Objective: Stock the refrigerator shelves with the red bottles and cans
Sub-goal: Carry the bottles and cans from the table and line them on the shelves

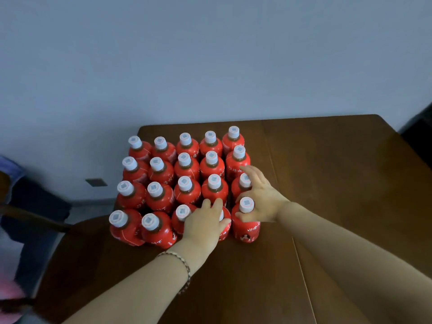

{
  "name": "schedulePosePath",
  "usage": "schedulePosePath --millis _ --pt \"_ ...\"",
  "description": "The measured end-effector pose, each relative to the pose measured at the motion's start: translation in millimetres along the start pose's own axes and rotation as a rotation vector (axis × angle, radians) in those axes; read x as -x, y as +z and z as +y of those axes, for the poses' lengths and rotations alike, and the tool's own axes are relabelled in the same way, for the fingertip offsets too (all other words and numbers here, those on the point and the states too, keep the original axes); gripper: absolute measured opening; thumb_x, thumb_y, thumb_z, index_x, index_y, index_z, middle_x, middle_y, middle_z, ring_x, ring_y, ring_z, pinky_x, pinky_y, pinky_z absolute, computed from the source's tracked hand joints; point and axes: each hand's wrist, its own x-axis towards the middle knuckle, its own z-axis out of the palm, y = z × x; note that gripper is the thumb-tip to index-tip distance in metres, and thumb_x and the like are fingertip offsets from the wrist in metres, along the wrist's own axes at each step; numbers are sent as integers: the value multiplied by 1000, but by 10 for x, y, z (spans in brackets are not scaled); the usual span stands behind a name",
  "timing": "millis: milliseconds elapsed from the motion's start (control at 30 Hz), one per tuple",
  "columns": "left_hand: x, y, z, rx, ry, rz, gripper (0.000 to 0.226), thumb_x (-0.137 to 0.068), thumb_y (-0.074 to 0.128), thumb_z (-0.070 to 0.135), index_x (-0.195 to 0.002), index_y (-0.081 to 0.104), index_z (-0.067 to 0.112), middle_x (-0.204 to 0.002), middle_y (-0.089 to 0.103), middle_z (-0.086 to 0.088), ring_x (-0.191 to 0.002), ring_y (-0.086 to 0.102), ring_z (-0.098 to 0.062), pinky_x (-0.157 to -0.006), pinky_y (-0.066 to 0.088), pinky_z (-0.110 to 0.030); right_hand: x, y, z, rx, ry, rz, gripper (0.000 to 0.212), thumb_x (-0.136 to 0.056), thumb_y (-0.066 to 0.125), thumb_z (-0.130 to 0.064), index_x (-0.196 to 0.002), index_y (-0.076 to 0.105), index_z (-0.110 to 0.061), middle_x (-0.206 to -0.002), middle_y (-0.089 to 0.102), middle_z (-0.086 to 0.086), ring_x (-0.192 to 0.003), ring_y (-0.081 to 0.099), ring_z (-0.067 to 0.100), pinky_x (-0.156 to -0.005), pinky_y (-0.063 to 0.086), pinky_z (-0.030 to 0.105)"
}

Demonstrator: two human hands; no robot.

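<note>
Closest in, two bare forearms come up from the bottom edge, the left wrist wearing a thin bracelet (184, 265). The left hand (204, 222) is curled down over the top of a front-row bottle (224, 233), thumb against its shoulder, so that bottle's cap is hidden entirely. Beside it the right hand (260, 199) hooks its thumb under the cap of the corner bottle (245, 228), while its fingers fan out over the next bottle back (236, 189), half covering that cap. Whether it truly grips both I cannot say. These belong to a tight block of red bottles (184, 190) with white caps, four rows of five, standing upright toward the far left corner of a dark brown table (339, 183). At the left edge, blurred shapes (14, 298) in pink, blue and black are cut off and too smeared to name. Behind everything is a plain grey wall (210, 54) with a small socket (96, 182) low down.
</note>
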Motion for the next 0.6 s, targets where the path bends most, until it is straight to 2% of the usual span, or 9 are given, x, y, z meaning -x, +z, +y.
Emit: schedulePosePath --millis 100,200,300,433,533,600 --pt "-3 21 -47 -18 11 10 51 -97 36 48 -138 29 19 -127 43 -6 -104 55 -24 -76 43 -31 -40 33 -74 107 -25 51 53 -59 42 -64 -74 74 -24 -134 37 10 -126 28 32 -106 29 42" --pt "-27 30 -85 -36 14 17 51 -96 37 48 -138 29 20 -125 44 -6 -103 56 -24 -77 43 -31 -28 49 -163 180 -58 100 54 -61 37 -65 -68 72 -24 -119 47 9 -107 40 31 -80 47 34" --pt "-21 49 -115 -46 20 16 47 -96 37 48 -133 33 19 -121 45 -5 -100 57 -24 -74 41 -30 89 13 -256 321 -44 -47 68 -62 25 -71 -85 71 -27 -126 37 3 -107 36 23 -65 41 25" --pt "-32 49 -127 -12 36 28 44 -95 40 47 -129 35 20 -118 47 -4 -98 58 -23 -72 41 -29 268 13 -333 366 -30 -154 50 -78 46 -65 -97 70 -25 -123 38 0 -103 40 19 -64 37 26" --pt "-30 8 -127 51 35 32 41 -94 44 47 -123 39 18 -113 50 -3 -96 58 -25 -68 39 -29 418 38 -364 232 159 -111 42 -78 51 -60 -93 70 -24 -112 37 -1 -101 44 19 -66 37 26" --pt "-3 -54 -83 79 66 -19 41 -92 49 45 -121 41 18 -114 52 -1 -100 57 -23 -72 41 -30 576 25 -406 105 320 -45 38 -77 54 -57 -87 69 -24 -105 33 -3 -100 44 17 -69 40 26"
